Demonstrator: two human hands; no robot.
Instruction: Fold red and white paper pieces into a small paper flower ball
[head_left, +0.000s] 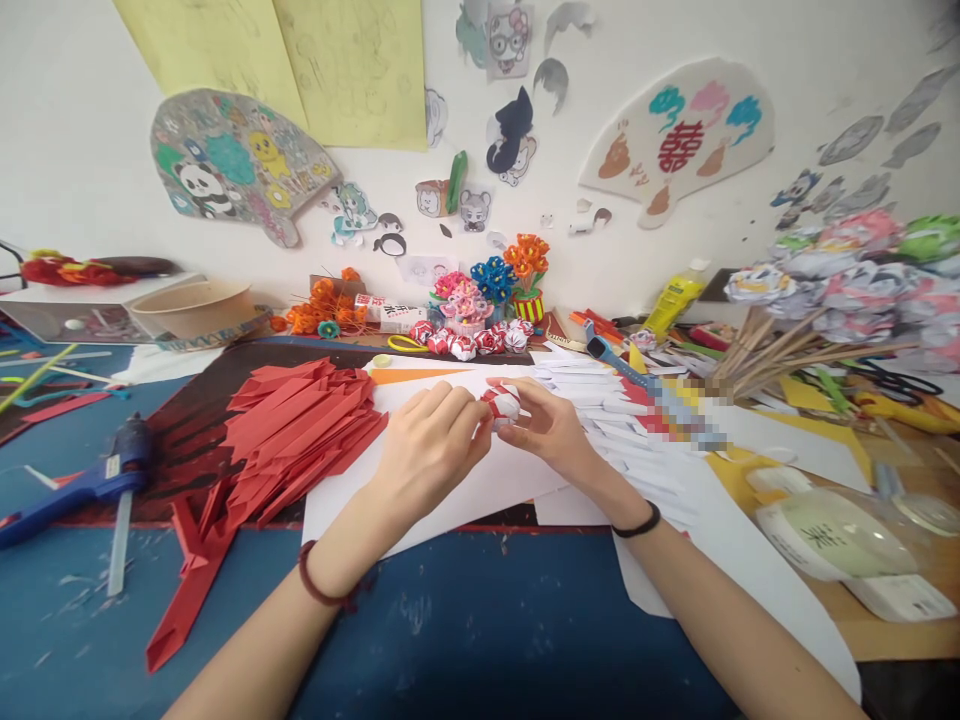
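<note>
A small rolled paper rose [505,404] in red and white is held up between my two hands, above the white paper sheets [352,490]. My right hand [551,425] curves around its right side, thumb below and fingers above. At its left edge my left hand [431,435] is closed, fingertips pinched against the paper; what lies under those fingers is hidden. To the left of my left hand is a heap of folded red paper strips [300,430]. Folded white paper strips [637,450] lie beyond and right of my right hand.
Finished red and white paper roses [463,346] line the back, before beaded flowers [491,285]. A blue glue gun [90,485] rests at left. On the right are paper flowers on sticks [780,350], a yellow bottle [675,300] and a clear plastic bottle [832,535].
</note>
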